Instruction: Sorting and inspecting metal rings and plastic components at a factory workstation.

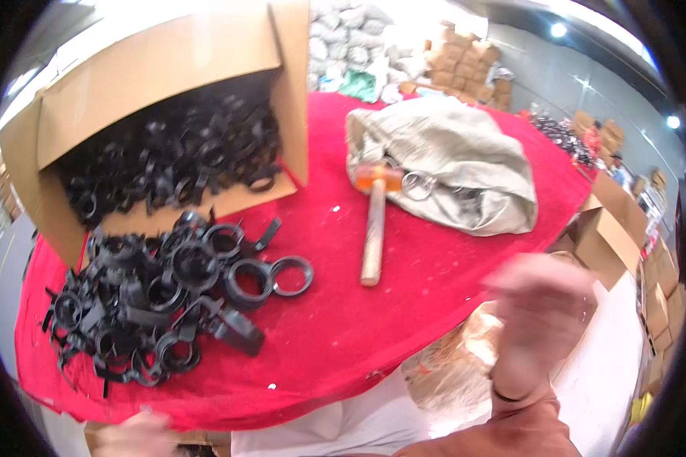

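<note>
My right hand (540, 316) is raised past the table's near right edge, its fingers smeared by motion. I see nothing in it, but its grip cannot be made out. Low at the left, my left hand (137, 436) shows only in part and blurred, just below the table edge. Closest to it lies a heap of black plastic ring-shaped parts (194, 265). A mallet (374, 232) with an orange head and wooden handle lies mid-table, its head against a pale cloth sack (457, 152) that has shiny rings at its mouth.
An open cardboard box (160, 53) tilted toward me holds many more black parts (183, 148). Red cloth (328, 327) covers the table. Under its near right edge is a crumpled tan bag (453, 365). Open cartons (606, 236) stand at the right.
</note>
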Motion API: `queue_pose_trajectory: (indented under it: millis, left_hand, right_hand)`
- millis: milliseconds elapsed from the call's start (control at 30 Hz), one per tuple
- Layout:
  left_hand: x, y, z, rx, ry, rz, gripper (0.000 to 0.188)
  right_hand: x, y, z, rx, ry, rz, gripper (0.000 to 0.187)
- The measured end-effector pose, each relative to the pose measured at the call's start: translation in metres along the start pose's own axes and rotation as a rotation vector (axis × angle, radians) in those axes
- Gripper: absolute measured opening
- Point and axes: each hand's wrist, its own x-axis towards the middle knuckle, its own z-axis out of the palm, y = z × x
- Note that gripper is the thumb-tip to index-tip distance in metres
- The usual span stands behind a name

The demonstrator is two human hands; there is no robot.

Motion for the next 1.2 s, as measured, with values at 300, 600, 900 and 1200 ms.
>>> queue_pose_trajectory:
  millis: [300, 600, 900, 1200]
  left_hand:
    - [0.099, 0.001, 0.125, 0.071, -0.181, 0.124, 0.035]
    - [0.129, -0.023, 0.182, -0.051, -0.284, 0.079, 0.033]
    - [0.158, -0.047, 0.228, 0.241, -0.277, 0.05, 0.035]
    - [0.186, -0.02, 0.265, 0.279, -0.324, 0.266, 0.041]
  right_hand:
    - [0.046, 0.137, 0.056, -0.745, -0.305, 0.784, 0.088]
    - [0.007, 0.123, 0.08, -0.474, -0.296, 0.687, 0.054]
    - [0.068, 0.158, 0.035, -0.638, -0.164, 0.196, 0.059]
    - [0.089, 0.213, -0.175, -1.239, 0.33, 0.806, 0.102]
